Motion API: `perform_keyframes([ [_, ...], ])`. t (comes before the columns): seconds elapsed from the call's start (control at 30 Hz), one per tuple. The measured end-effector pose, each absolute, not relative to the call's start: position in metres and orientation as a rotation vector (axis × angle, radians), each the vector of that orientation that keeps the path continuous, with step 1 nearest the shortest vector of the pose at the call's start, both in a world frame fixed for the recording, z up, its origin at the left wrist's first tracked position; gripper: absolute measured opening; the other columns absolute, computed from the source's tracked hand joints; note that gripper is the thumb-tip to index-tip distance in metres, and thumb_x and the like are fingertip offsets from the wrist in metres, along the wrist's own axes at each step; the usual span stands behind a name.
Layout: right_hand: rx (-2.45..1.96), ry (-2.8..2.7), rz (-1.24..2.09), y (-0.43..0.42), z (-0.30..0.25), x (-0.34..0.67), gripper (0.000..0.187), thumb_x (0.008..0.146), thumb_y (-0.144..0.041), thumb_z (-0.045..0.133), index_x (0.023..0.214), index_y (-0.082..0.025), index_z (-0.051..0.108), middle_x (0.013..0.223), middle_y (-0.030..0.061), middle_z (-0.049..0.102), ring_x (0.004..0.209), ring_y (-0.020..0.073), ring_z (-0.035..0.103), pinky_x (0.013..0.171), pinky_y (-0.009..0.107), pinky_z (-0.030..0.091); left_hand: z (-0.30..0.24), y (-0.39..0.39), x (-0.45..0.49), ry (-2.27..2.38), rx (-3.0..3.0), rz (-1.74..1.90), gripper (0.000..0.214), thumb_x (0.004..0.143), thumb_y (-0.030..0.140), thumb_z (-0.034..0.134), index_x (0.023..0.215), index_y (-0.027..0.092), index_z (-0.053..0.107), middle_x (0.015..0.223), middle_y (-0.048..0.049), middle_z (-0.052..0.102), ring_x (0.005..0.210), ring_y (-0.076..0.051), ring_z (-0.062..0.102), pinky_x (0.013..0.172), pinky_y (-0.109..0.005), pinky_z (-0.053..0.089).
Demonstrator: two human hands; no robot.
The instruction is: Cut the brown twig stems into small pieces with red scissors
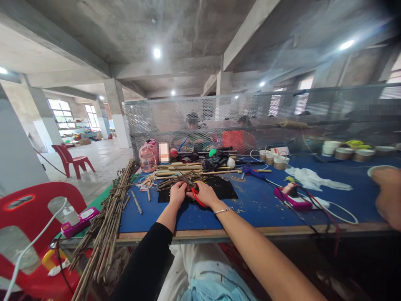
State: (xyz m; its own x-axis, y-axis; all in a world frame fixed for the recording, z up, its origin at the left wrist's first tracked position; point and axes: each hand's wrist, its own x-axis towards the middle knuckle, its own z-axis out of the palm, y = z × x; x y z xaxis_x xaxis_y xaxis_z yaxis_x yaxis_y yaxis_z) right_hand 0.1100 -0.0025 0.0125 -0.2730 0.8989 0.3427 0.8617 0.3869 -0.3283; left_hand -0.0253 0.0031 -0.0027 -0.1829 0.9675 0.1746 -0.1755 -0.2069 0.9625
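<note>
My right hand (204, 194) is closed around red-handled pruning shears (198, 198), whose dark blades point up and to the left. Close beside it, my left hand (178, 194) is pinched on what looks like a thin twig at the blades; the fingers hide most of it. Both hands are over a black cloth (224, 187) on the blue tabletop (250, 213). A heap of thin brown twigs (169, 182) lies just beyond my left hand. Short cut sticks (136, 202) are scattered to its left.
A bundle of long sticks (108, 234) overhangs the table's left edge, near a red chair (40, 209). Behind are bamboo rods (181, 166) and a pink-lidded jug (148, 158). A blue glue gun (252, 172), a purple power strip (293, 200) and cables lie right. Another person's arm (388, 196) reaches in.
</note>
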Motion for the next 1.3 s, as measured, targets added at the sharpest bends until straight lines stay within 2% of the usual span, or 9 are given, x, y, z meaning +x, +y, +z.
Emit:
perform_keyframes([
  [0.27, -1.608, -2.144, 0.14, -0.0044, 0.0144, 0.1101, 0.055, 0.069, -0.071, 0.047, 0.088, -0.021, 0.055, 0.088, 0.0069, 0.065, 0.084, 0.0225, 0.062, 0.062, 0.025, 0.037, -0.0047, 0.0041, -0.0265, 1.157, 1.163, 1.533, 0.017, 0.069, 0.03, 0.055, 0.063, 0.014, 0.055, 0.051, 0.0026, 0.05, 0.042, -0.006, 0.042, 0.041, -0.018, 0.035],
  [0.5, -1.635, -2.141, 0.116, -0.0021, 0.0134, 0.111, 0.054, 0.069, -0.07, 0.048, 0.087, -0.02, 0.056, 0.088, 0.0082, 0.066, 0.084, 0.022, 0.062, 0.063, 0.025, 0.037, -0.0047, 0.0061, -0.0261, 1.189, 1.089, 1.55, 0.017, 0.073, 0.029, 0.052, 0.072, 0.014, 0.057, 0.058, 0.0005, 0.053, 0.048, -0.008, 0.048, 0.044, -0.018, 0.037],
  [0.7, -1.469, -2.175, 0.112, 0.0026, 0.0065, 0.1117, 0.056, 0.067, -0.071, 0.049, 0.088, -0.02, 0.054, 0.089, 0.0066, 0.065, 0.081, 0.0209, 0.061, 0.061, 0.025, 0.036, -0.0072, 0.0088, -0.0289, 1.188, 1.199, 1.59, 0.015, 0.072, 0.026, 0.051, 0.072, 0.014, 0.059, 0.061, -0.0003, 0.056, 0.052, -0.009, 0.049, 0.047, -0.018, 0.038],
  [0.87, -1.534, -2.177, 0.119, 0.0002, 0.0097, 0.1113, 0.053, 0.068, -0.069, 0.049, 0.089, -0.021, 0.055, 0.089, 0.0063, 0.065, 0.083, 0.0214, 0.062, 0.062, 0.025, 0.036, -0.0042, 0.0048, -0.0287, 1.232, 1.237, 1.547, 0.016, 0.072, 0.027, 0.05, 0.071, 0.014, 0.06, 0.055, 0.0007, 0.054, 0.049, -0.009, 0.047, 0.044, -0.018, 0.035],
  [1.3, -1.607, -2.154, 0.091, -0.0019, 0.0118, 0.1107, 0.056, 0.069, -0.073, 0.043, 0.084, -0.022, 0.057, 0.087, 0.0071, 0.067, 0.082, 0.0219, 0.062, 0.062, 0.025, 0.038, -0.005, 0.0079, -0.0267, 1.117, 1.023, 1.614, 0.019, 0.069, 0.032, 0.058, 0.072, 0.013, 0.058, 0.062, -0.0012, 0.056, 0.053, -0.009, 0.051, 0.047, -0.019, 0.042],
])
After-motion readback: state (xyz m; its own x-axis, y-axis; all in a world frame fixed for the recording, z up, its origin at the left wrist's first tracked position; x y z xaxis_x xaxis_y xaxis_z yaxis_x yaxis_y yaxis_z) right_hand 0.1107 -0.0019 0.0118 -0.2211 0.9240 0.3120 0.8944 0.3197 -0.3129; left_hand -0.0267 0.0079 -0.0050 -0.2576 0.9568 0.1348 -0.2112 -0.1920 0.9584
